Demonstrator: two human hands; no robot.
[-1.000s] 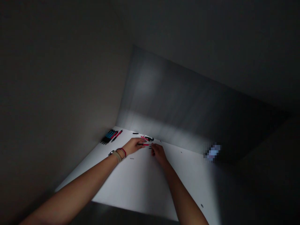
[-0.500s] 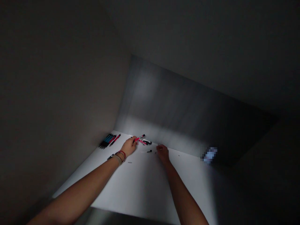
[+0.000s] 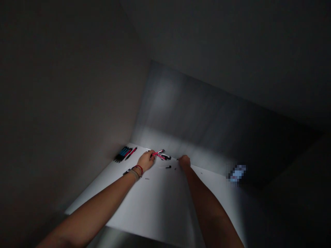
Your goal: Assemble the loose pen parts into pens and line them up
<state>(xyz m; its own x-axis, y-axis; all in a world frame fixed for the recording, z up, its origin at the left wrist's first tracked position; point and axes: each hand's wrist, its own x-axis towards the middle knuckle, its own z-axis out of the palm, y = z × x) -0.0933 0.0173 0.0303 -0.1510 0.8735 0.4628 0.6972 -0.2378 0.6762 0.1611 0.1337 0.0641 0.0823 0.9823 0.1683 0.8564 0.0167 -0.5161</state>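
Observation:
My left hand (image 3: 146, 160) is closed around a red and black pen (image 3: 158, 152), lifted just off the white table (image 3: 157, 203). A watch and red bracelets sit on that wrist. My right hand (image 3: 184, 162) is curled shut near the table's far edge, pinching something small I cannot make out. Between the two hands lie another red pen (image 3: 161, 157), a black pen part (image 3: 167, 156) and a small black piece (image 3: 168, 167).
A row of several blue, red and black pens (image 3: 124, 152) lies at the table's far left corner. Tiny dark bits (image 3: 147, 178) dot the table. Dark walls close in on the left and behind. A blurred bright patch (image 3: 236, 173) sits at the right.
My left hand lifted the red pen off the table and drew back to the left. My right hand moved away from it toward the far edge and curled shut.

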